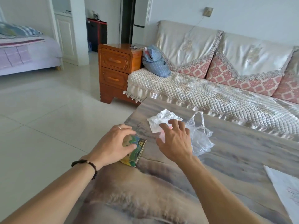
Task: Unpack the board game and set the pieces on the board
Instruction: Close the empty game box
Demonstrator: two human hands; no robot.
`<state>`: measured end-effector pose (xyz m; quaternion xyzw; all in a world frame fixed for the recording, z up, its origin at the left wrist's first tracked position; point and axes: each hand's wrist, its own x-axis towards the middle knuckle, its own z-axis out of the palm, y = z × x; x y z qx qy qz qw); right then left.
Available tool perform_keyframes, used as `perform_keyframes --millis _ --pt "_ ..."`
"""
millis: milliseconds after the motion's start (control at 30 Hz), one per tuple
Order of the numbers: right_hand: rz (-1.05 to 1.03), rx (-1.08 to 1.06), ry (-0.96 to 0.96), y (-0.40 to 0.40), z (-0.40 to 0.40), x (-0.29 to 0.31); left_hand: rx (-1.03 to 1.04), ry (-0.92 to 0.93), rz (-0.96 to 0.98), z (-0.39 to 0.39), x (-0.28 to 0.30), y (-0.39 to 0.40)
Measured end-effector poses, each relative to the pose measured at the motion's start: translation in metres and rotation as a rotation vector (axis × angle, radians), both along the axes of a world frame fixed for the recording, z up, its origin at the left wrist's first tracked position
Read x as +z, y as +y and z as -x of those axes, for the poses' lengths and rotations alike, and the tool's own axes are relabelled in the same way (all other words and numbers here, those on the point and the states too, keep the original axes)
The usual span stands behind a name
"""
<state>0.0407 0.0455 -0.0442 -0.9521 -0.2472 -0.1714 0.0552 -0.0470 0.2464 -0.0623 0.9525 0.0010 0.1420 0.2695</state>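
A soft, fuzzy beige throw (129, 196) is lying nearest the viewer, draping over the near edge of the long table (234, 151), whose smooth top is showing a grey wood-grain print. Both bare forearms are reaching across it.

The left hand (113, 143) is resting on top of the small game box (137, 151), its fingers curling over the lid and gripping it; the box, a worn cardboard block printed in green, blue and yellow, is sitting at the table's left edge, half on the throw. The right hand (174, 139) is hovering with fingers spread and relaxed, holding nothing, just above a crumpled white paper sheet (160, 122), with something pinkish showing beneath the palm. Touching that paper on the right, a thin, clear plastic bag (200, 136) is lying wrinkled and limp.

The work seems to be at its very start: the box looks closed, and no board or pieces are showing. The next move is probably calling for the left hand to steady the box while the right comes over to lift the lid, or for the paper to be cleared aside first.
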Motion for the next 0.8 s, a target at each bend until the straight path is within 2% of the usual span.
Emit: perform_keyframes --millis 100,233,467,633,700,800 --pt "0.141 -0.15 0.282 -0.037 -0.029 0.001 -0.033 -0.026 -0.001 -0.027 0.008 -0.028" --pt "0.111 -0.147 0.518 -0.077 -0.061 -0.018 -0.089 0.058 -0.005 -0.08 0.005 -0.06" --pt "0.01 -0.137 0.447 -0.111 -0.103 -0.029 0.031 0.202 -0.099 -0.191 -0.016 -0.095" --pt "-0.067 -0.158 0.406 -0.12 -0.123 -0.036 0.164 0.399 -0.164 -0.242 -0.032 -0.107" --pt "-0.129 -0.166 0.413 -0.126 -0.127 -0.036 0.148 0.354 -0.27 -0.246 -0.038 -0.108" --pt "-0.23 -0.221 0.403 -0.133 -0.124 -0.036 0.101 0.171 -0.314 -0.237 -0.035 -0.113"
